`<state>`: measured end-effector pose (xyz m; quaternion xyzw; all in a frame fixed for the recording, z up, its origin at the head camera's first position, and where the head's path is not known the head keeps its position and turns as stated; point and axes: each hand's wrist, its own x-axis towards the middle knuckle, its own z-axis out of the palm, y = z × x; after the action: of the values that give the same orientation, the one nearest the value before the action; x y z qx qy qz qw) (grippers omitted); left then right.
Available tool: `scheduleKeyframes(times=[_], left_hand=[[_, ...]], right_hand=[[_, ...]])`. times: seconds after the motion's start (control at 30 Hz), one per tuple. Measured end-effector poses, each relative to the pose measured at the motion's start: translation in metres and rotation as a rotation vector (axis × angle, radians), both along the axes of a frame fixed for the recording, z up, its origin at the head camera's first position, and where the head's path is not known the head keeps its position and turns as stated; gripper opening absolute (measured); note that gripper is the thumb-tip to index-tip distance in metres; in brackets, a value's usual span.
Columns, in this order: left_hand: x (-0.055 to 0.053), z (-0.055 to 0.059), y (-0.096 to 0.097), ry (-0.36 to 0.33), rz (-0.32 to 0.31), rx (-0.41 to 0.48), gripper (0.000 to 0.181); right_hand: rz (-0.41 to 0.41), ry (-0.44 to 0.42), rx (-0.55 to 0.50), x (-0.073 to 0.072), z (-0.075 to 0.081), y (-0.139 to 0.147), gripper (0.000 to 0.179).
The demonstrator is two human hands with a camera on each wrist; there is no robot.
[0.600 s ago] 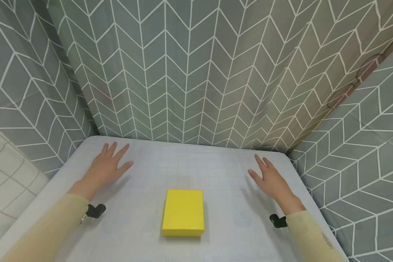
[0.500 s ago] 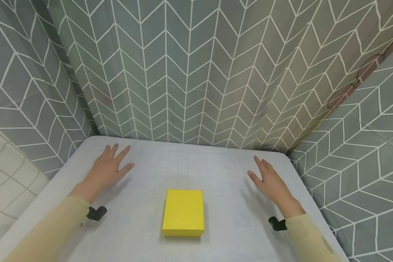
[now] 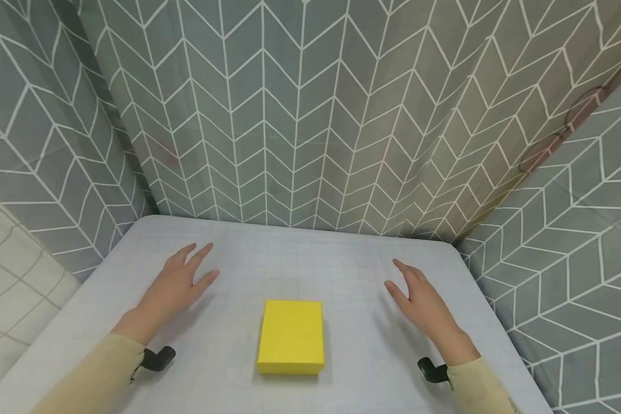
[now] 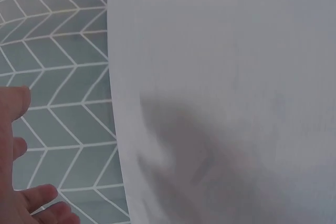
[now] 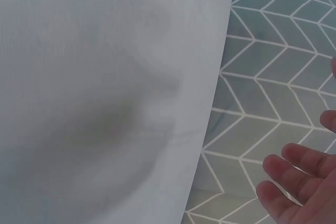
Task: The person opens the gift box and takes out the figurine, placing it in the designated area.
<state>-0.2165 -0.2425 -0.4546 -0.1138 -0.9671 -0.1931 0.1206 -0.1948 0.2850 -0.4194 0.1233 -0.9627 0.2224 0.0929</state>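
A yellow box point(image 3: 291, 332) lies flat on the white table in the head view, near the middle front. To its left, my left hand point(image 3: 173, 287) hovers over the table with spread fingers and nothing in them. On the other side, my right hand point(image 3: 426, 305) is held above the surface, its fingers loosely extended and holding nothing. Both hands are well apart from the box. The left wrist view catches the fingers point(image 4: 39, 196) of the left hand at its left edge; the right wrist view has the right hand's fingers point(image 5: 296, 174) at lower right.
The white table point(image 3: 300, 259) has rounded far corners. Grey curtains point(image 3: 290, 115) with a white chevron pattern hang behind it and along the right side. A black band device point(image 3: 158, 359) sits at the left wrist, another point(image 3: 432, 370) at the right. Pale tiles point(image 3: 10, 287) show at left.
Both hands have drawn back toward the person and slightly inward, toward the box. The yellow box stays in place on the table.
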Motion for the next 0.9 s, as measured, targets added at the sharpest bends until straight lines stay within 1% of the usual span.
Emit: scheduleKeyframes(times=[0.13,0.3,0.53,0.67,0.77,0.9], left_hand=[[0.009,0.0,0.009,-0.005,0.002,0.037,0.075],[0.018,0.002,0.019,-0.027,-0.004,0.068,0.078],[0.03,0.0,0.03,-0.033,-0.016,0.081,0.08],[0.037,-0.003,0.038,-0.036,-0.017,0.088,0.081],[0.044,-0.005,0.044,-0.036,-0.025,0.104,0.079],[0.053,-0.007,0.053,-0.037,-0.028,0.127,0.078]], right_hand=[[0.017,0.017,-0.022,0.007,-0.001,-0.01,0.068],[0.028,0.028,-0.031,0.019,-0.004,-0.023,0.067],[0.066,0.055,-0.065,0.031,-0.005,-0.039,0.063],[0.075,0.05,-0.081,0.037,-0.009,-0.047,0.062],[0.083,0.045,-0.083,0.041,-0.013,-0.054,0.061],[0.091,0.023,-0.1,0.048,-0.015,-0.063,0.06]])
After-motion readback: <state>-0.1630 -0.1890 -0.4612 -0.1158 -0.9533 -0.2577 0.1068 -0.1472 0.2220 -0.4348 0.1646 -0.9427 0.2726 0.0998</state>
